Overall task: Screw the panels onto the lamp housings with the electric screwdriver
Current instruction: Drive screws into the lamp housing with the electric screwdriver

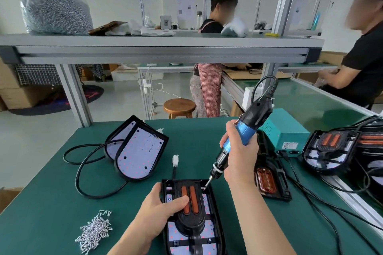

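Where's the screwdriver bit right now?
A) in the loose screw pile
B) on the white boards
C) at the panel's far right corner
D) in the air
C: the electric screwdriver has its tip at the far right corner of the panel under the left hand.

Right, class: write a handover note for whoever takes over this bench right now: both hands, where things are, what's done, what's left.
Left hand grips the near housing, thumb on its panel. Right hand grips the screwdriver, bit at the panel's far right corner.
Screws lie near left; two bare housings far left; panelled lamps to the right.
Done: panel seated. Left: finish its screws (number driven unclear), then the bare housings.
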